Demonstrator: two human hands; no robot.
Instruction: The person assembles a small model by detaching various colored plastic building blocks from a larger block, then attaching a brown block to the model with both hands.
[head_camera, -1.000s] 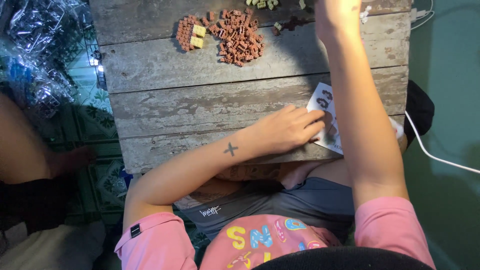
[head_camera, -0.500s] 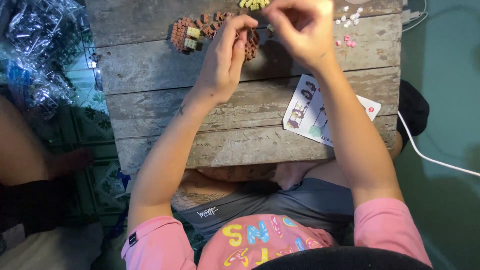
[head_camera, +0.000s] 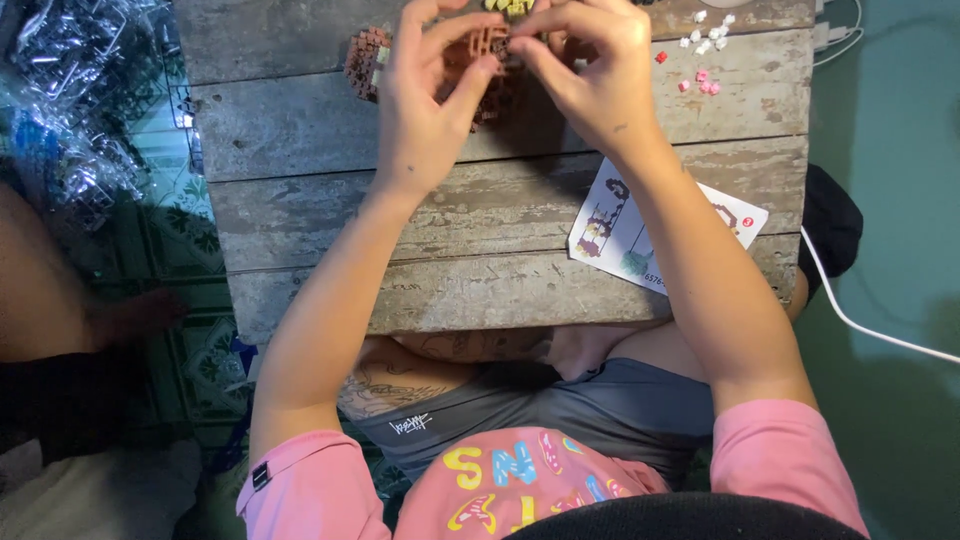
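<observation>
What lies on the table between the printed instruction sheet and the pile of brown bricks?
In the head view, only bare weathered planks of the table separate the sheet from the brown bricks; the right hand and its forearm cross above.

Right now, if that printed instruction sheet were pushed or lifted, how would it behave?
The instruction sheet looks thin and flat, so probably light and floppy. Its lower corner seems to reach the wooden table edge, under the right forearm; a push would likely slide it.

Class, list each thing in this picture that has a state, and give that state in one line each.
left hand: raised, fingertips pinching at small bricks
right hand: raised, fingertips meeting the left's
brown brick pile: loose on table
instruction sheet: flat, partly under right forearm
pink and white pieces: scattered
</observation>
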